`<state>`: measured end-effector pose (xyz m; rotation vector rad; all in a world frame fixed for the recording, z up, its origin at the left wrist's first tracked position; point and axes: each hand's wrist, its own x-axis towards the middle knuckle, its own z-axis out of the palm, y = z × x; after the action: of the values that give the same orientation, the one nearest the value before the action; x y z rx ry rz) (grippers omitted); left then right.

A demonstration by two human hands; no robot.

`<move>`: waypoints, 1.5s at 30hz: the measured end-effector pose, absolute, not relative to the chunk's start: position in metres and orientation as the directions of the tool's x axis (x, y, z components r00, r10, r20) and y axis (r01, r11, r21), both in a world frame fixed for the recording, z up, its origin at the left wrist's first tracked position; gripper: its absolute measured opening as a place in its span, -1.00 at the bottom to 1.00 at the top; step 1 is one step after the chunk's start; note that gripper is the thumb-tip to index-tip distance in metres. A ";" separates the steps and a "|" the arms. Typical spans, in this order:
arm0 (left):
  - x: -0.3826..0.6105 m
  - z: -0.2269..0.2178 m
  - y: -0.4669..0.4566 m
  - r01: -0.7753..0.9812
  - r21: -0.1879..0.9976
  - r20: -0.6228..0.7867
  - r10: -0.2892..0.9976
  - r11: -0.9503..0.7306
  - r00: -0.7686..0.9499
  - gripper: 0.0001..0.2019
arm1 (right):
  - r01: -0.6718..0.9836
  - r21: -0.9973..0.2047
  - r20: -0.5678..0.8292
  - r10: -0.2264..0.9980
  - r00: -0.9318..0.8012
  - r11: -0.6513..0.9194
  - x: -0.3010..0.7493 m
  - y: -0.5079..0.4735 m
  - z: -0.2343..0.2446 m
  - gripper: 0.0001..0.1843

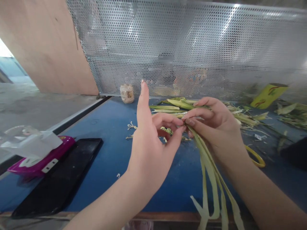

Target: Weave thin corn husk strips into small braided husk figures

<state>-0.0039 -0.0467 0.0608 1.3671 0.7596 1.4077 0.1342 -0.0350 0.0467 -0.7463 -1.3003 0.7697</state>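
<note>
My right hand [216, 127] is closed around a bundle of long pale green leaf strips [211, 179] that hang down toward the table's near edge. My left hand [153, 134] meets it at the top of the bundle, thumb and middle fingers pinching a strip end while the index finger sticks straight up. Both hands hover above the blue table [107, 127].
More green leaves and scraps [172, 105] lie behind the hands and at the right. A black phone [59, 175] and a magenta tool [40, 159] lie at the left. A small jar [127, 93] and a yellow tube [268, 95] stand by the perforated metal screen [192, 48]. A yellow ring [257, 158] lies under my right wrist.
</note>
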 end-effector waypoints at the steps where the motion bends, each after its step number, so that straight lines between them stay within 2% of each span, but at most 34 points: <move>1: -0.004 0.059 -0.046 -0.161 0.905 0.413 0.903 -0.393 0.121 -0.10 | -0.052 -0.834 0.544 0.834 0.094 0.550 0.134 -0.035 0.047 -0.69; 3: -0.004 0.054 -0.045 -0.084 0.873 0.488 0.863 -0.481 0.127 -0.12 | -0.021 -0.832 0.551 0.830 0.084 0.554 0.135 -0.034 0.046 -0.69; 10: -0.005 0.053 -0.044 -0.021 0.863 0.504 0.857 -0.505 0.105 -0.10 | -0.025 -0.830 0.555 0.829 0.075 0.558 0.135 -0.035 0.046 -0.67; 16: -0.004 0.052 -0.045 0.032 0.834 0.546 0.833 -0.550 0.091 -0.15 | -0.008 -0.825 0.563 0.823 0.069 0.565 0.135 -0.037 0.047 -0.70; 25: -0.001 0.060 -0.046 -0.115 0.910 0.406 0.913 -0.399 0.042 -0.13 | -0.099 -0.815 0.572 0.820 0.020 0.571 0.137 -0.037 0.046 -0.68; 31: -0.003 0.059 -0.039 -0.246 0.936 0.299 0.938 -0.252 0.174 -0.16 | -0.063 -0.815 0.574 0.818 0.047 0.575 0.136 -0.037 0.046 -0.68; 37: 0.002 0.057 -0.038 -0.364 0.919 0.233 0.955 -0.154 0.185 -0.11 | -0.033 -0.822 0.565 0.822 0.073 0.568 0.137 -0.036 0.047 -0.68; 45: 0.000 0.050 -0.031 -0.390 0.909 0.250 0.939 -0.144 0.235 -0.06 | -0.052 -0.823 0.562 0.825 0.057 0.565 0.135 -0.038 0.047 -0.70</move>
<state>0.0003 -0.0313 0.0499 1.1874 0.6228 1.2935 0.1355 -0.0379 0.0470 -0.7328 -1.3584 0.7642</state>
